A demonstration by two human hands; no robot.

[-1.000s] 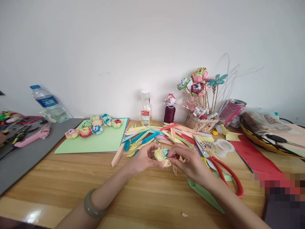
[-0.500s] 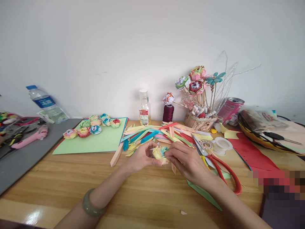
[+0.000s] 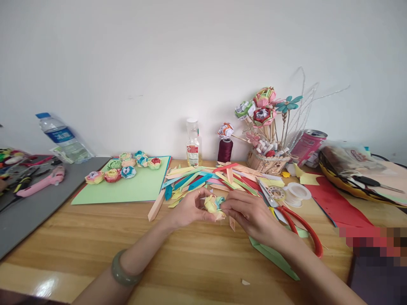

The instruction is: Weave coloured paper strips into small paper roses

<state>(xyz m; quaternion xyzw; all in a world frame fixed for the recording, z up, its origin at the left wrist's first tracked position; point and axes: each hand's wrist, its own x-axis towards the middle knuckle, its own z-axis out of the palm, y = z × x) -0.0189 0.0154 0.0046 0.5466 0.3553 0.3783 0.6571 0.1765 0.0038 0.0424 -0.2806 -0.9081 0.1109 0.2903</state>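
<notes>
A small yellow and blue paper flower (image 3: 212, 204) is held between both hands above the wooden table (image 3: 197, 262). My left hand (image 3: 190, 208) grips it from the left, thumb below and fingers behind. From the right, the fingertips of my right hand (image 3: 246, 209) pinch its edge. Just behind the hands lies a heap of coloured paper strips (image 3: 197, 180). Several finished-looking paper flowers (image 3: 128, 172) rest on a light green sheet (image 3: 121, 192) at the left.
Red-handled scissors (image 3: 294, 218) and a white spool (image 3: 298, 194) lie right of the hands. Behind stand a small bottle (image 3: 192, 146), dark red thread (image 3: 225, 150) and a flower basket (image 3: 267, 163). A pink glue gun (image 3: 43, 184) lies left, on a grey mat (image 3: 47, 212).
Both hands keep nearly the same place, with the flower between them. The whole view has shifted very slightly.
</notes>
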